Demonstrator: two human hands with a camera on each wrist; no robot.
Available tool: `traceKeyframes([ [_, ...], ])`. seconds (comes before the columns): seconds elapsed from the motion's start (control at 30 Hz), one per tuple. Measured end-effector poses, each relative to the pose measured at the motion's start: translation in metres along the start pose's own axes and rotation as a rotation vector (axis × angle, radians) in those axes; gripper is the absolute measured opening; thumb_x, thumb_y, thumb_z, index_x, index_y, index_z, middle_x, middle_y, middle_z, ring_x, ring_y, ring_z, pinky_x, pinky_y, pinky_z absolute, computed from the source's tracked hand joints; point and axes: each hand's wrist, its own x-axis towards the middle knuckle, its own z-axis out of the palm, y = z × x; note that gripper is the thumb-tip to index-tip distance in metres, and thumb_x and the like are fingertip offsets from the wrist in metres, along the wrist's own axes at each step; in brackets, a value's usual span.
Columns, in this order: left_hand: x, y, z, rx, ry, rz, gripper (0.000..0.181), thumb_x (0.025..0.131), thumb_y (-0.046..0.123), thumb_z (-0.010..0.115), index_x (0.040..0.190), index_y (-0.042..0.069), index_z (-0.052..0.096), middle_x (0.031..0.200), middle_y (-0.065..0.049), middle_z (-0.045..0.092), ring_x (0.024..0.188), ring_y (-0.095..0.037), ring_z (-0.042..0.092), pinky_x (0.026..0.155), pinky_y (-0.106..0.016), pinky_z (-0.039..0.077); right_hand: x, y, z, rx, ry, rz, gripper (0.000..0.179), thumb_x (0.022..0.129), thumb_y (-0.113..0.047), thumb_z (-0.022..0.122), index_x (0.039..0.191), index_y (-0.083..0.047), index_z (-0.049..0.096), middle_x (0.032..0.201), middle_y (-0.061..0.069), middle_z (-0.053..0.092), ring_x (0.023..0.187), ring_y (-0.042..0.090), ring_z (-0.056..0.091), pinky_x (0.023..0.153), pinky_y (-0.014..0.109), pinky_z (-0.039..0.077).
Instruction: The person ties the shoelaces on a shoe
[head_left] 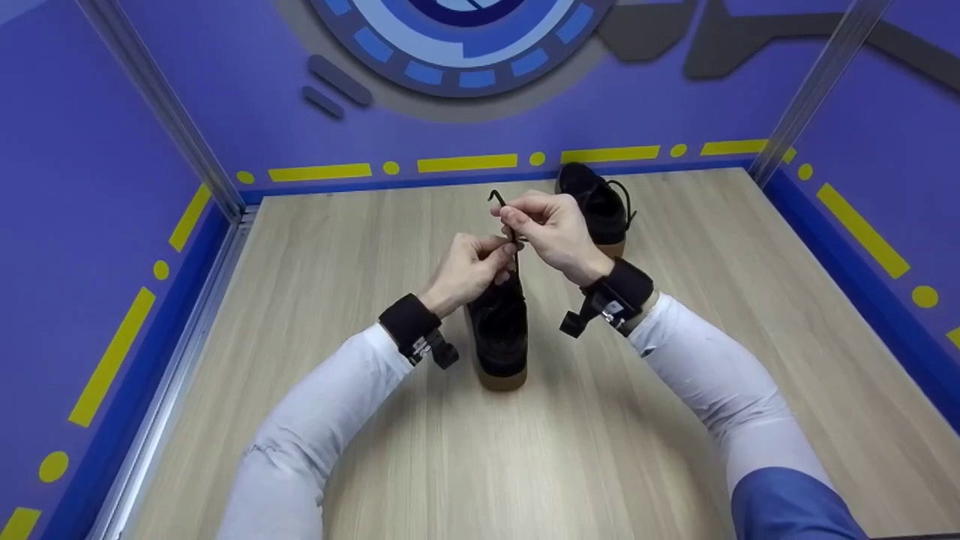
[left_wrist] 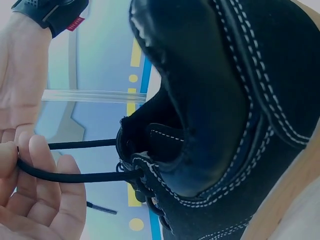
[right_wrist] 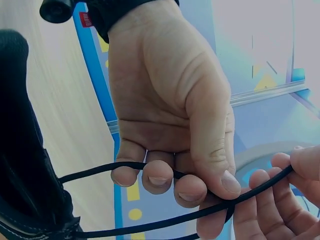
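A black shoe with a tan sole stands on the table, heel towards me. White stitching and a dark collar show on the shoe in the left wrist view. Above its front, my left hand pinches black shoelace between thumb and index finger. My right hand, slightly higher and to the right, pinches a shoelace whose tip bends over above the fingers. Two strands of lace run taut from the shoe to the hands. In the right wrist view, strands cross at the left hand's thumb tip.
A second black shoe, its lace looped at the side, stands behind my right hand near the back wall. The light wood table is enclosed by blue-purple panels with yellow marks and metal corner posts.
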Motion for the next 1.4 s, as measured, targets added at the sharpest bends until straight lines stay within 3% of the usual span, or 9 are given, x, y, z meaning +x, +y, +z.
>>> traceKeyframes([
  [0.3,0.003,0.0,0.004,-0.001,-0.026,0.028,0.037,0.112,0.017,0.069,0.081,-0.003,0.074,0.066,0.002,0.064,0.059,-0.013,0.059,0.059,-0.019,0.047,0.007,0.006,0.005,-0.051,-0.028,-0.016,0.015,0.105,-0.003,0.076,0.102,0.008,0.085,0.112,0.021,0.085,0.093,0.009,0.075,0.082,0.021,0.056],
  [0.57,0.004,-0.004,0.009,-0.047,0.039,0.003,0.038,0.11,0.011,0.066,0.075,-0.001,0.071,0.06,0.005,0.063,0.056,-0.01,0.059,0.058,-0.019,0.05,0.012,0.012,0.012,-0.049,-0.096,0.056,0.017,0.105,-0.004,0.075,0.114,0.007,0.085,0.118,0.02,0.084,0.1,0.006,0.076,0.088,0.021,0.059],
  [0.73,0.004,-0.005,0.01,-0.061,0.064,-0.018,0.038,0.112,0.016,0.066,0.078,0.001,0.072,0.061,0.006,0.063,0.056,-0.009,0.06,0.058,-0.021,0.05,0.013,0.015,0.01,-0.048,-0.111,0.108,0.019,0.107,-0.005,0.073,0.117,0.008,0.083,0.12,0.022,0.084,0.099,0.007,0.077,0.086,0.021,0.06],
  [0.87,0.004,-0.005,0.009,-0.074,0.087,-0.046,0.034,0.113,0.019,0.065,0.088,0.0,0.078,0.064,0.007,0.065,0.057,-0.007,0.061,0.059,-0.021,0.053,0.012,0.018,0.004,-0.056,-0.111,0.175,0.023,0.109,-0.011,0.072,0.121,0.005,0.083,0.106,0.004,0.087,0.085,0.004,0.073,0.072,0.018,0.057],
  [1.03,0.004,-0.008,0.006,-0.137,0.107,-0.079,0.03,0.114,0.018,0.064,0.098,-0.001,0.081,0.068,0.007,0.066,0.059,-0.005,0.062,0.061,-0.019,0.054,0.009,0.023,-0.003,-0.084,-0.131,0.197,0.026,0.11,-0.015,0.071,0.117,0.006,0.083,0.082,-0.016,0.076,0.071,0.002,0.062,0.064,0.017,0.049],
  [1.27,0.004,-0.012,-0.001,-0.171,0.132,-0.111,0.03,0.115,0.015,0.063,0.093,0.001,0.079,0.067,0.008,0.067,0.059,-0.006,0.063,0.061,-0.02,0.053,0.004,0.03,-0.017,-0.151,-0.156,0.205,0.026,0.111,-0.013,0.068,0.12,0.006,0.083,0.084,-0.013,0.078,0.076,0.004,0.069,0.071,0.017,0.056],
  [1.4,0.004,-0.012,-0.003,-0.207,0.142,-0.136,0.03,0.115,0.013,0.062,0.093,0.002,0.078,0.068,0.007,0.067,0.059,-0.006,0.063,0.06,-0.02,0.054,0.002,0.032,-0.025,-0.205,-0.195,0.218,0.024,0.111,-0.013,0.068,0.116,0.005,0.084,0.086,-0.006,0.079,0.073,0.005,0.07,0.068,0.016,0.056],
])
